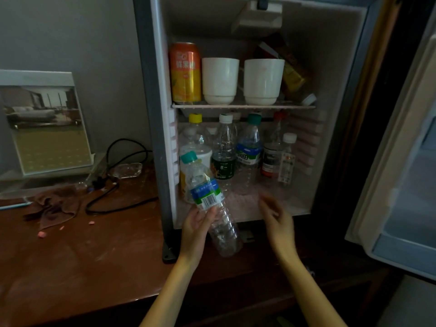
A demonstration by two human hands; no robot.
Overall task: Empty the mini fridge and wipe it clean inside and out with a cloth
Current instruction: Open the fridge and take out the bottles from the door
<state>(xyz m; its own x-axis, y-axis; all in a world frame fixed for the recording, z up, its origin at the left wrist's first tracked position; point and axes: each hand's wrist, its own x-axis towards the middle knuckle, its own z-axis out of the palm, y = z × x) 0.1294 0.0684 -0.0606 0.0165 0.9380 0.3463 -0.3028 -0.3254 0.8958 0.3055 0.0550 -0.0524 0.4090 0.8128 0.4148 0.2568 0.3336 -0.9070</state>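
place: hotel room, likely | signs: stocked mini fridge (335, 67) — wooden desk (70, 267) — framed photo (47, 128) of a bedroom

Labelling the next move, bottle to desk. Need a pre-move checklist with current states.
1. Left hand grips bottle: ok, fingers curl round its middle.
2. Bottle cap on: ok.
3. Right hand free: ok, it holds nothing; blurred.
4. Bare spot on desk to set it down: ok, left of the fridge.
5. Fridge emptied: not ok; can, cups and other bottles are inside.
6. Cloth ready: ok, it lies on the desk.
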